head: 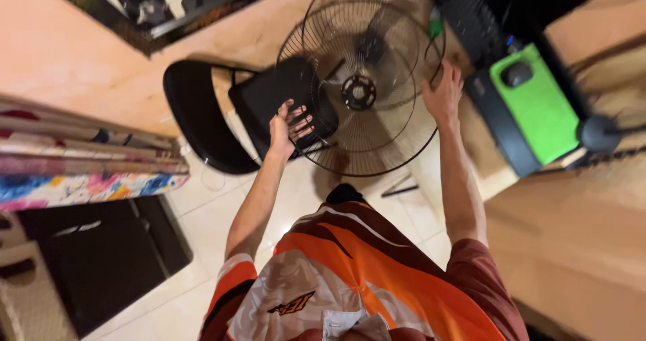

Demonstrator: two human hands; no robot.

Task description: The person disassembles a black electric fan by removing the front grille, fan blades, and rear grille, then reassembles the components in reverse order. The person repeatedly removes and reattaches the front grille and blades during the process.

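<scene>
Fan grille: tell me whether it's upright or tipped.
Tipped. The fan grille leans between the left hand and right hand, its round face turned toward the camera above.

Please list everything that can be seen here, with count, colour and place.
round black wire fan grille: one, black, centre top, held on both sides
black chair: one, black, behind the grille on the left
green and black box-shaped device: one, upper right
rolled patterned fabric: several, multicoloured, left edge
black mat: one, lower left floor
left hand: one, on the grille's left rim
right hand: one, on the grille's right rim
</scene>
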